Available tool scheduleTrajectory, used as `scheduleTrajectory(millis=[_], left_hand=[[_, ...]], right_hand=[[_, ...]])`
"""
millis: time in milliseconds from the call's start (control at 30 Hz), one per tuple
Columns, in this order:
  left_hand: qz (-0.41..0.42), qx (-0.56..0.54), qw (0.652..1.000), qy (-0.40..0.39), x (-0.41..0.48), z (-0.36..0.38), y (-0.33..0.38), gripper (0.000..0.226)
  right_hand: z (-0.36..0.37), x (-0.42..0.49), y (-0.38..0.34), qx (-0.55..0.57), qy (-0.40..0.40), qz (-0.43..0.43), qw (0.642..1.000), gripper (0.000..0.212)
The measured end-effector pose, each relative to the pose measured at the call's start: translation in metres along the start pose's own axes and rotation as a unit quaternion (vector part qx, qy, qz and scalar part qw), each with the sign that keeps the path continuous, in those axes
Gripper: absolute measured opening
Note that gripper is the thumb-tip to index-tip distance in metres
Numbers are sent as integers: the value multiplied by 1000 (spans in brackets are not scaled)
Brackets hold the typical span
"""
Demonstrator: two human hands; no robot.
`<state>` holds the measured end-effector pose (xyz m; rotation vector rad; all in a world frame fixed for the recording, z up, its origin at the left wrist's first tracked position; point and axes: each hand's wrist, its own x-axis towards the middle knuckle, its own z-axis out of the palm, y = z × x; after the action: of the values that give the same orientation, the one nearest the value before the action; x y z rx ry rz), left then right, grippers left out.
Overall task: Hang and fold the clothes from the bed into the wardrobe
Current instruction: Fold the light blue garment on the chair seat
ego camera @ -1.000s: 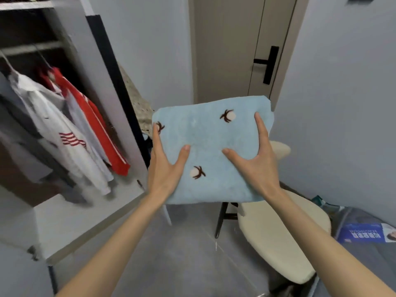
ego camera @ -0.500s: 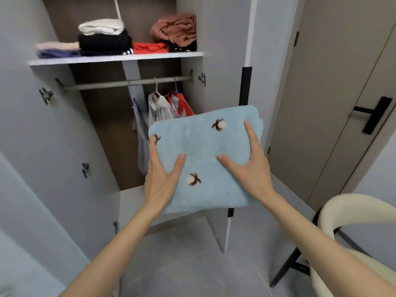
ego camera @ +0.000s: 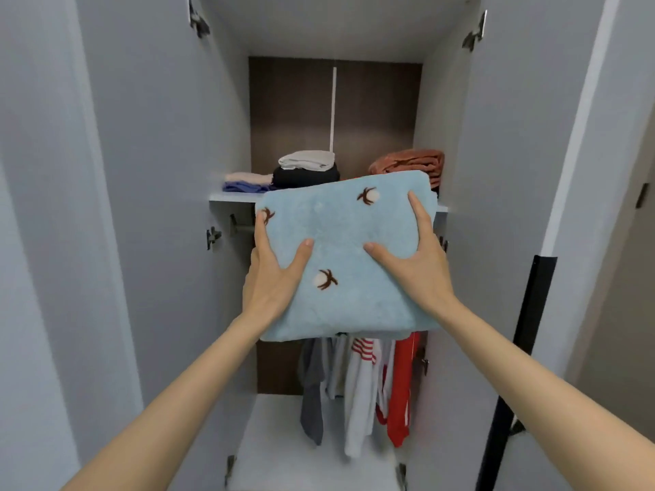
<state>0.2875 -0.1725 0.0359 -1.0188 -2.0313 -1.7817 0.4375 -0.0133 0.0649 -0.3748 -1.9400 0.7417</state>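
Two hands shared the load: my left hand (ego camera: 274, 278) and my right hand (ego camera: 420, 274) each gripped a side of the folded blue fleece (ego camera: 336, 225), thumbs spread flat across the top and forefingers laid along the edges. My other fingers were hidden beneath the fabric, so I cannot say how they lay, though I judge they were curled under to bear the weight. I held it wide and from both sides because a thick, soft fold sags and opens if taken by one corner. Pressure above and support below would hold the layers square.

The fleece was in the air before the open wardrobe (ego camera: 159, 207), tilted with its far edge raised to about the level of the shelf (ego camera: 230, 198) and not yet resting on it. That tilt made sense: the leading edge must clear the shelf lip before the bundle can slide in.

On the shelf sat a white-and-black stack (ego camera: 306, 170), a low pink and purple pile (ego camera: 244, 182) to its left, and a rust-coloured fold (ego camera: 407, 164) at the right. Folded things went up there because the space below was given to the hanging clothes (ego camera: 358, 384). I judged the fleece would land between or upon those stacks, and I would need care not to nudge them.
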Motion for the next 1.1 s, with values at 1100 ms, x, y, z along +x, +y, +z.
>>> scheduleTrajectory(millis=[1100], left_hand=[[18, 2, 979, 205, 419, -33, -95, 93]], right_hand=[[273, 460, -10, 130, -140, -177, 965, 98]])
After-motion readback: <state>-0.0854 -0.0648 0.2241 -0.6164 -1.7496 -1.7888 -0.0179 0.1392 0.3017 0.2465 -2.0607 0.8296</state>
